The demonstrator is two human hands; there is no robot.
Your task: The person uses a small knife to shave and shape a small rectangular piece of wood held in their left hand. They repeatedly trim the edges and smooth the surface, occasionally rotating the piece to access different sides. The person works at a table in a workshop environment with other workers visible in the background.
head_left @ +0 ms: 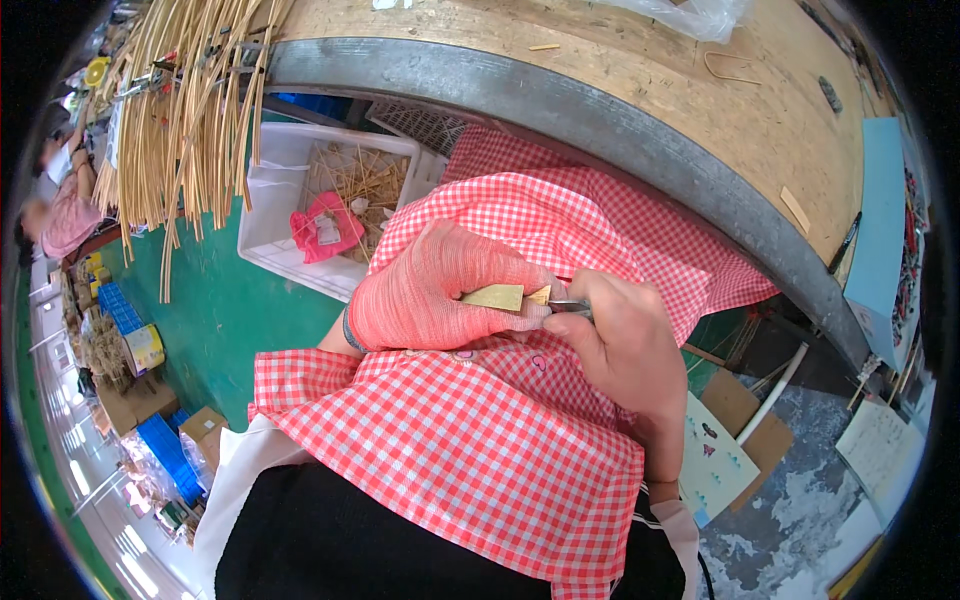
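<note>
Being held over the lap, a flat yellow-green strip [492, 297] is pinched by the closed fingers of the left hand [430, 290], which is covered by a pink knit glove; exactly how the thumb is set cannot be told. The glove is presumably worn so that the skin is shielded from the small metal tool [573, 306], gripped between thumb and curled fingers of the bare right hand [625, 335]. The right hand is probably left ungloved for finer control. The tool is brought close to the strip's right end; whether the two are touching cannot be made out. Both hands are kept low and near the body, likely for steadiness.

Beneath them, a red-and-white checked cloth [450, 420] is draped over the legs, perhaps so that clothing is kept clean. Just beyond the left hand, a white bin [268, 225] is placed, apparently within easy reach; thin scraps [375, 180] and a bright pink item [325, 228] are held in it.
</note>
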